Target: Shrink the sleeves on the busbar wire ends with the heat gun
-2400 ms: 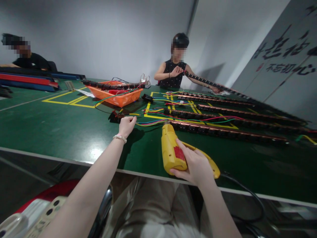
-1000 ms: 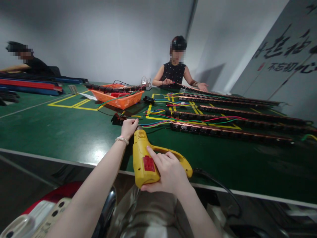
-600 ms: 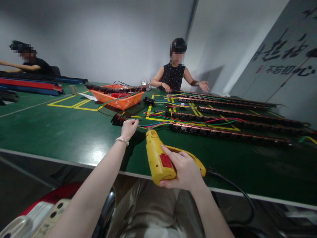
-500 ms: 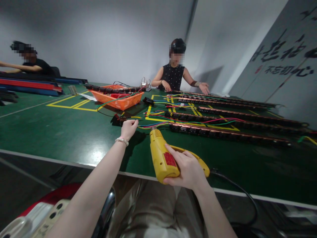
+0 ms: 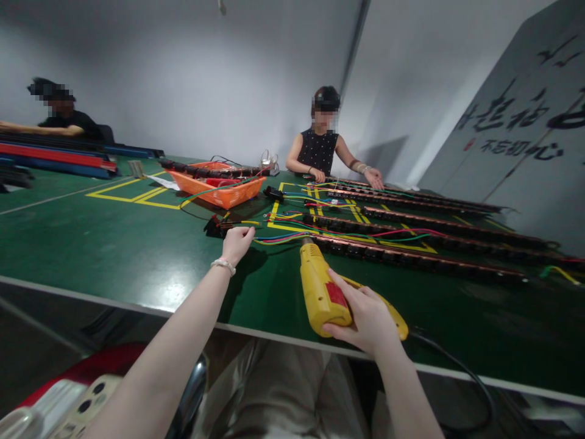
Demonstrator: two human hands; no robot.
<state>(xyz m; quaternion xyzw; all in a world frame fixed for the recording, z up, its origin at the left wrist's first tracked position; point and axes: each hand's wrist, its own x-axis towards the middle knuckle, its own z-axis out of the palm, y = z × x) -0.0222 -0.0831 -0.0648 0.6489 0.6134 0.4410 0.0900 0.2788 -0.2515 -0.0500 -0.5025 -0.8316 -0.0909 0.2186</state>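
Note:
My right hand (image 5: 365,311) is wrapped round a yellow heat gun (image 5: 322,292) with a red label. The heat gun's metal nozzle points away from me, close to where coloured wires (image 5: 283,239) meet the left end of a long black-and-copper strip (image 5: 411,261). My left hand (image 5: 238,242) is closed on the free end of these wires, which stretch between it and the strip. Just beyond that hand lies a black connector (image 5: 214,227) with short leads. What the left fingertips cover is hidden.
More black strips (image 5: 457,231) lie side by side across the green table (image 5: 114,250). An orange basket (image 5: 233,196) holding parts stands at the back. A co-worker (image 5: 317,149) sits opposite; another person (image 5: 68,125) is far left. The heat gun's cable (image 5: 448,353) runs off the front edge.
The heat gun in my right hand has moved right along the wires, towards the strip's end. My left hand has stayed nearly in place. The camera view has shifted slightly.

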